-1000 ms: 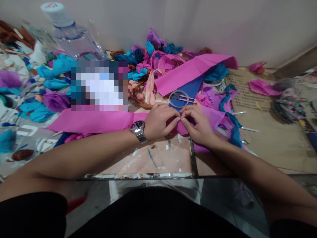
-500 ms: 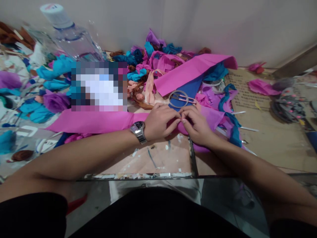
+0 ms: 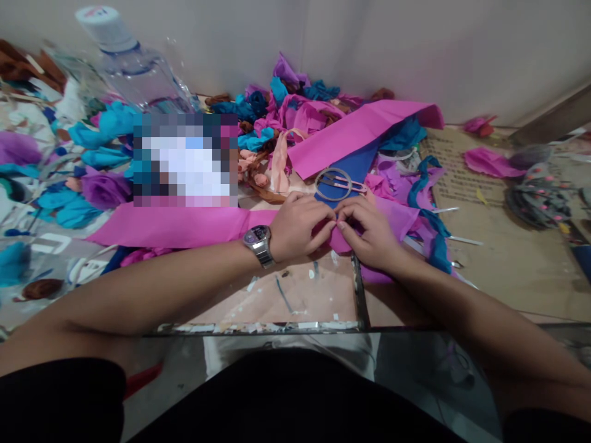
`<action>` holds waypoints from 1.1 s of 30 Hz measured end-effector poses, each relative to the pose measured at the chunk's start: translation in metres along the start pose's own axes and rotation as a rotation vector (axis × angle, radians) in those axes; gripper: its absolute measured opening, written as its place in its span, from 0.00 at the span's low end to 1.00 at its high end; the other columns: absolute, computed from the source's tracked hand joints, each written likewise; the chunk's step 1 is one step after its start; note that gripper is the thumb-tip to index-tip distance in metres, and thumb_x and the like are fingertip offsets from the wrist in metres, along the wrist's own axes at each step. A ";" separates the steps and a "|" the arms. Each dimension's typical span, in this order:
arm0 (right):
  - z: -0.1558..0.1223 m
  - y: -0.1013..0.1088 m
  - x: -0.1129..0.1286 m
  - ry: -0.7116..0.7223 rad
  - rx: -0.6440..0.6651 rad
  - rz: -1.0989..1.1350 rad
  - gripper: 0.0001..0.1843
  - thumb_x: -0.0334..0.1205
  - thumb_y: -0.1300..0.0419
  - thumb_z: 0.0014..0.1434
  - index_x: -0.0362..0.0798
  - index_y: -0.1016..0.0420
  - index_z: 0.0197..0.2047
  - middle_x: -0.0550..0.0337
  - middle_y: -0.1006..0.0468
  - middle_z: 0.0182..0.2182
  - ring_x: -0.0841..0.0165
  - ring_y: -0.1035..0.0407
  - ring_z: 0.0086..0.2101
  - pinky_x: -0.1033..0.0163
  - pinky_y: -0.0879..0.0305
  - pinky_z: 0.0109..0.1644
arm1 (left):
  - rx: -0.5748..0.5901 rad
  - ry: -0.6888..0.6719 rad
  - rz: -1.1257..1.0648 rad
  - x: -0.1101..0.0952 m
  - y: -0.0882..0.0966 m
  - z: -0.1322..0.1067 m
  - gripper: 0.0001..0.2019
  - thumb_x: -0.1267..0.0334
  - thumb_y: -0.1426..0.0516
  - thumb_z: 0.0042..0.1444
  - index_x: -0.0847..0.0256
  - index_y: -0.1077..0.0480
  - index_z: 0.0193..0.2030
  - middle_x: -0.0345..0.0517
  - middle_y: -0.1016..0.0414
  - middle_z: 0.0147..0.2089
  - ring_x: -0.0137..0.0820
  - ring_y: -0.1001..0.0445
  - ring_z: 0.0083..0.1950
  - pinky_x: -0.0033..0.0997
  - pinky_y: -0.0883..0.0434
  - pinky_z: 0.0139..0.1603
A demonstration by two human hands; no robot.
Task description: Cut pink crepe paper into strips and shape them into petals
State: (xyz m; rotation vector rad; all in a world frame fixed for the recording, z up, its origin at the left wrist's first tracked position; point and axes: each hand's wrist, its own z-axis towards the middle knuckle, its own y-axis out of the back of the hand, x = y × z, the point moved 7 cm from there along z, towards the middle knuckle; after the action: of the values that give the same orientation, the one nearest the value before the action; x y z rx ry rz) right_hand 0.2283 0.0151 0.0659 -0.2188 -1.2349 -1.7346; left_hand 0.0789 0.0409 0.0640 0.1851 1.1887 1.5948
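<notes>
My left hand, with a steel watch on its wrist, has thumb and forefinger pinched on a pink crepe paper strip. The strip runs from the left, passes behind this hand, and a bit of pink paper shows beneath the fingertips. My right hand pinches the same paper, its fingertips meeting those of the left. Just beyond the hands, a grey ring with a thin oval loop, perhaps scissor handles, lies on blue paper. The pinched edge is mostly hidden by the fingers.
Behind lies another pink paper piece, among heaped blue, purple and brown paper scraps. A clear bottle with a white cap stands at back left beside a blurred-out rectangle. On the right are cardboard and a dark, pink-dotted bundle.
Both hands stay together in nearly the same spot. The pink paper below the fingertips has shifted slightly, and the fingers have moved only a little.
</notes>
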 end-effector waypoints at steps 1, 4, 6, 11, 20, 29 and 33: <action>0.000 -0.001 0.000 0.006 0.000 -0.004 0.04 0.35 0.41 0.72 0.52 0.30 0.42 0.52 0.23 0.44 0.59 0.26 0.48 0.50 0.29 0.54 | 0.004 0.000 -0.007 0.000 0.000 0.000 0.11 0.58 0.46 0.73 0.58 0.24 0.44 0.45 0.15 0.44 0.38 0.22 0.46 0.46 0.39 0.54; 0.001 -0.002 0.000 0.014 0.002 -0.011 0.04 0.35 0.43 0.72 0.52 0.32 0.42 0.53 0.24 0.44 0.59 0.26 0.47 0.50 0.29 0.54 | 0.008 -0.003 -0.034 0.000 -0.001 0.000 0.11 0.58 0.46 0.72 0.58 0.24 0.46 0.46 0.15 0.45 0.39 0.21 0.47 0.46 0.38 0.55; 0.001 -0.001 0.000 0.018 0.001 -0.008 0.05 0.35 0.43 0.72 0.52 0.32 0.41 0.53 0.24 0.43 0.59 0.26 0.47 0.50 0.29 0.53 | 0.000 -0.007 -0.050 0.000 0.000 0.000 0.10 0.58 0.45 0.72 0.58 0.23 0.47 0.46 0.15 0.46 0.39 0.21 0.48 0.46 0.38 0.55; 0.001 0.002 0.001 0.011 -0.004 0.015 0.04 0.37 0.40 0.71 0.52 0.30 0.41 0.52 0.23 0.43 0.58 0.25 0.47 0.50 0.29 0.53 | 0.004 0.008 -0.040 0.001 0.000 0.001 0.10 0.58 0.45 0.72 0.58 0.23 0.45 0.45 0.15 0.45 0.39 0.22 0.47 0.45 0.38 0.54; 0.001 0.003 0.002 -0.005 -0.031 0.001 0.05 0.40 0.39 0.71 0.52 0.28 0.40 0.52 0.22 0.43 0.58 0.25 0.46 0.49 0.28 0.52 | 0.017 -0.011 -0.017 -0.001 -0.001 0.001 0.12 0.56 0.46 0.72 0.58 0.24 0.44 0.47 0.16 0.43 0.39 0.22 0.46 0.46 0.38 0.53; 0.002 0.003 0.000 -0.010 -0.033 -0.009 0.07 0.41 0.43 0.73 0.53 0.31 0.40 0.51 0.21 0.44 0.57 0.26 0.47 0.47 0.29 0.51 | 0.014 0.035 -0.100 0.004 0.000 0.000 0.11 0.56 0.46 0.70 0.58 0.24 0.45 0.47 0.15 0.45 0.39 0.21 0.47 0.46 0.36 0.55; 0.001 0.006 0.002 -0.003 -0.064 -0.003 0.07 0.41 0.42 0.73 0.53 0.31 0.40 0.51 0.21 0.43 0.58 0.26 0.45 0.50 0.29 0.49 | -0.014 0.047 -0.144 0.006 0.001 -0.001 0.11 0.56 0.45 0.71 0.58 0.23 0.44 0.46 0.15 0.44 0.38 0.20 0.47 0.44 0.35 0.55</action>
State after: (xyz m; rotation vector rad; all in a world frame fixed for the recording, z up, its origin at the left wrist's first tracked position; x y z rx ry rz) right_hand 0.2311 0.0148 0.0717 -0.2576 -1.1832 -1.7781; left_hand 0.0754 0.0452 0.0624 0.0515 1.1995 1.4876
